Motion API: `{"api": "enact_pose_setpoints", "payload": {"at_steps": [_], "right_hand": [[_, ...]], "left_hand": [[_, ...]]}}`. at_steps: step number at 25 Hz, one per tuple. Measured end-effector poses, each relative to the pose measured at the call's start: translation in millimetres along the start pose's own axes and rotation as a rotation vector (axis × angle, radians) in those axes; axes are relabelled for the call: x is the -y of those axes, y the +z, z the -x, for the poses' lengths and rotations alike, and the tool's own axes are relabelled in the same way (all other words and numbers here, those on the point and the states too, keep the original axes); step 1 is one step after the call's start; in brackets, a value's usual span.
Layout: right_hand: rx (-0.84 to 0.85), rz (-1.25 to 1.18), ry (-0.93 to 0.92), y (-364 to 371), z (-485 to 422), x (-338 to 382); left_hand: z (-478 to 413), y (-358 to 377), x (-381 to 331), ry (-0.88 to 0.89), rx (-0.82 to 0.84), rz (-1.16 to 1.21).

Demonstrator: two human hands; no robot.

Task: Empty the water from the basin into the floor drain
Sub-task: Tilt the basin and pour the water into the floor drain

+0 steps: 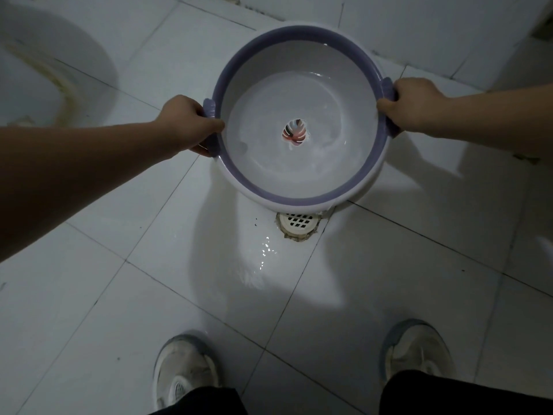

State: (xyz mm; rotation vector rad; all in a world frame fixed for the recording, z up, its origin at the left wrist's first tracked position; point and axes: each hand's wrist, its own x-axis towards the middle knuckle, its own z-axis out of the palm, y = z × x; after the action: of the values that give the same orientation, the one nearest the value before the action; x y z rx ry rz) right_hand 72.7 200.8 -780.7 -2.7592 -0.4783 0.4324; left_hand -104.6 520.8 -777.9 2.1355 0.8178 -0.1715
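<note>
Basin (299, 187) rigid plastic, water-heavy, sloshy; left hand (187, 124) at 9, right hand (414, 104) at 3, fingers wrapped on handles; floor drain (297, 224) at 6.

Bare forearms, dark trousers (466, 395), scuffed white sneakers (185, 369) w/ grey trim.

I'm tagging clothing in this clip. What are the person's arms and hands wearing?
Nothing visible: the left hand and right hand are bare, without gloves, rings or a watch, and both forearms are uncovered up to the frame edge, with no sleeve in view.
</note>
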Motion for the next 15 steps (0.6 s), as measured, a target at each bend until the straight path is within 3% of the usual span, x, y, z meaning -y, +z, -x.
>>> {"api": "enact_pose_setpoints", "payload": {"at_steps": [15], "right_hand": [[-0.028,0.043,-0.032,2.4,-7.1,-2.0]], "left_hand": [[-5.2,1.6,3.4,-0.006,-0.019,0.002]]}}
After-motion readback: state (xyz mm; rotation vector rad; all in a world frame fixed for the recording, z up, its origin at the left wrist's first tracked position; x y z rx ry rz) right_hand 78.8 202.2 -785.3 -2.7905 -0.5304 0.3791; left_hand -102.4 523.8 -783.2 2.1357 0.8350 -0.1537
